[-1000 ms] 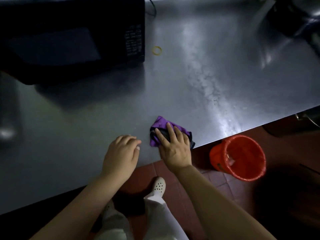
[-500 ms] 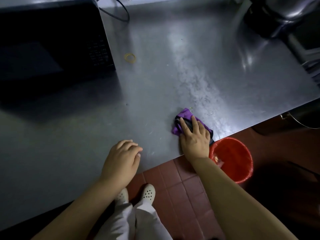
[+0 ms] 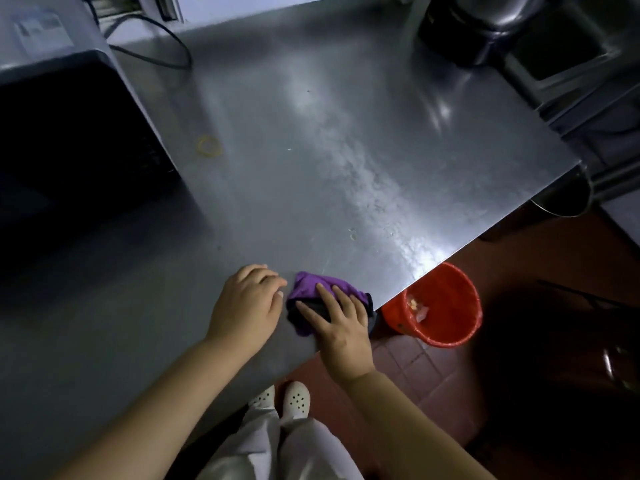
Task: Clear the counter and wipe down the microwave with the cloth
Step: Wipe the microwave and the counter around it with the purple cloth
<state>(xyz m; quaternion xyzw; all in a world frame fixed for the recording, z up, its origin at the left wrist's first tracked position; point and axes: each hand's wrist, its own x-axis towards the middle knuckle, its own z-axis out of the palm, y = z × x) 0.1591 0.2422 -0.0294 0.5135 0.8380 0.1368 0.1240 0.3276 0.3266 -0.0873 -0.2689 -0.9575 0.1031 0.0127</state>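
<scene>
Cloth (image 3: 313,287) lies at the counter (image 3: 311,133) edge, pressed under flat right hand (image 3: 341,327), left hand (image 3: 244,308) loosely curled, empty, just beside it.

We take this for a working kitchen, likely commercial. The counter (image 3: 346,133) is one broad sheet of bare stainless steel, smeared and crumbed along its middle. A black microwave (image 3: 69,143) stands at its left edge, cord trailing behind. A dark appliance (image 3: 478,26) sits at the far right corner. Below the near edge we note red floor tiles (image 3: 408,362) and a red bin (image 3: 446,306) holding scraps.
</scene>
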